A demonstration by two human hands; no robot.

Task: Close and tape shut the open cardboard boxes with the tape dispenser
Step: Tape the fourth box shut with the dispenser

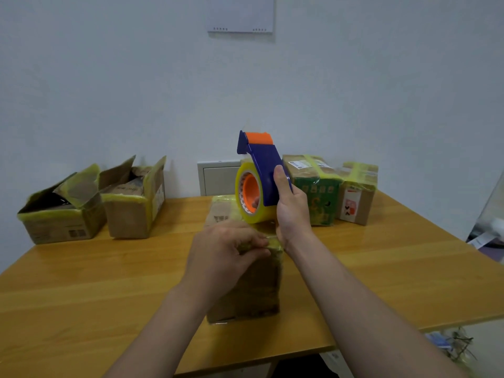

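A closed cardboard box (253, 290) wrapped in yellowish tape stands at the middle of the wooden table (95, 290). My left hand (226, 249) lies on its top near edge, fingers curled and pinching the tape end against the box. My right hand (290, 208) grips the blue and orange tape dispenser (261, 175), held upright above the far part of the box, its roll of clear tape facing left. Two open boxes stand at the left: one (62, 211) with raised flaps, another (136, 197) beside it.
Two taped boxes, a green-printed one (316, 192) and a brown one (357, 192), stand at the back right by the wall. A white wall panel (215, 178) is behind the table. The table's right edge drops to clutter (450, 342) on the floor.
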